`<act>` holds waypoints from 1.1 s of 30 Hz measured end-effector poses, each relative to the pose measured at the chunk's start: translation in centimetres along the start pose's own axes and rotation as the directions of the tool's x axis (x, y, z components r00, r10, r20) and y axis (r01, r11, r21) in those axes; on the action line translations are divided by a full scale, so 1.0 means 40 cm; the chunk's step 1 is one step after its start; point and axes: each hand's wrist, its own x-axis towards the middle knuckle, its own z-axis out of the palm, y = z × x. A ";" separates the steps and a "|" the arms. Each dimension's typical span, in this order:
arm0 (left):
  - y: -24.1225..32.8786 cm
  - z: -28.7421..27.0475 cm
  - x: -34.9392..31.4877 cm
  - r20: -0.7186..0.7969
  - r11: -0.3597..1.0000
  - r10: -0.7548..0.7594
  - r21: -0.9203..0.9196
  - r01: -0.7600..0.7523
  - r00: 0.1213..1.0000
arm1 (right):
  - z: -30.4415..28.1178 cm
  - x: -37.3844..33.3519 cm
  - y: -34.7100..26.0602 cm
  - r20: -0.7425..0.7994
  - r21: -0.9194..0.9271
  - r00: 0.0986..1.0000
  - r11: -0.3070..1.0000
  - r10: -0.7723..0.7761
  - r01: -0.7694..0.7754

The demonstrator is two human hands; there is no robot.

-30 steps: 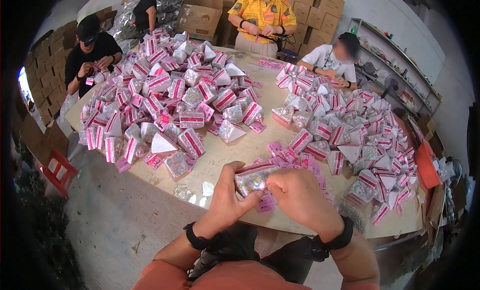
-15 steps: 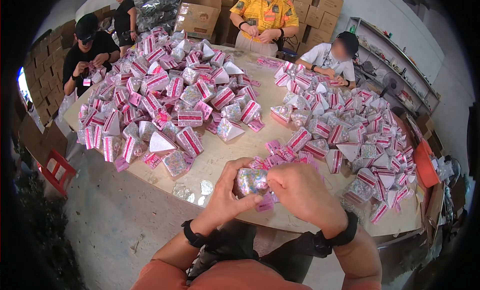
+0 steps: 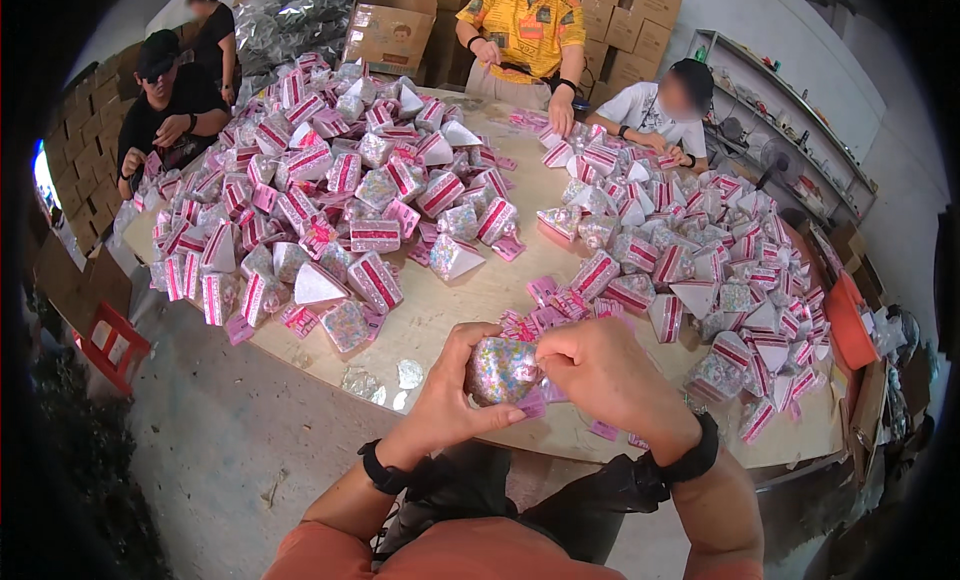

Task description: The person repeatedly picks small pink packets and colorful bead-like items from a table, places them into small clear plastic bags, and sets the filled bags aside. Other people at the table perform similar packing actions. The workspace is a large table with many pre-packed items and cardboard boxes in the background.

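Left hand (image 3: 445, 395), right hand (image 3: 600, 370) both grip glittery packet (image 3: 500, 370); pale table (image 3: 450, 310) heaped with pink packets (image 3: 330, 200); stacked cartons (image 3: 400, 25) behind.

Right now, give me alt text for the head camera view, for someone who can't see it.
Two bare hands, left hand and right hand, hold a small clear packet of speckled bits over the edge of a round table. The table is heaped with pink and white packages, and other people work around the far side.
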 end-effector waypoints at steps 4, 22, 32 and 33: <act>0.002 0.001 0.001 -0.009 0.995 0.028 0.095 -0.027 1.000 | 0.008 -0.005 0.000 -0.026 -0.014 1.000 1.000 -0.011 0.010; 0.025 0.021 0.020 -0.023 0.900 0.201 0.399 -0.175 0.979 | 0.018 -0.022 0.015 -0.130 -0.013 0.992 1.000 -0.010 0.008; 0.020 0.034 0.017 0.012 0.777 0.255 0.592 -0.213 0.967 | 0.037 -0.026 0.055 -0.115 0.051 0.991 0.997 0.063 -0.058; 0.021 0.035 0.017 0.029 0.754 0.256 0.620 -0.218 0.966 | 0.032 -0.023 0.058 -0.087 0.094 0.992 0.992 0.092 -0.084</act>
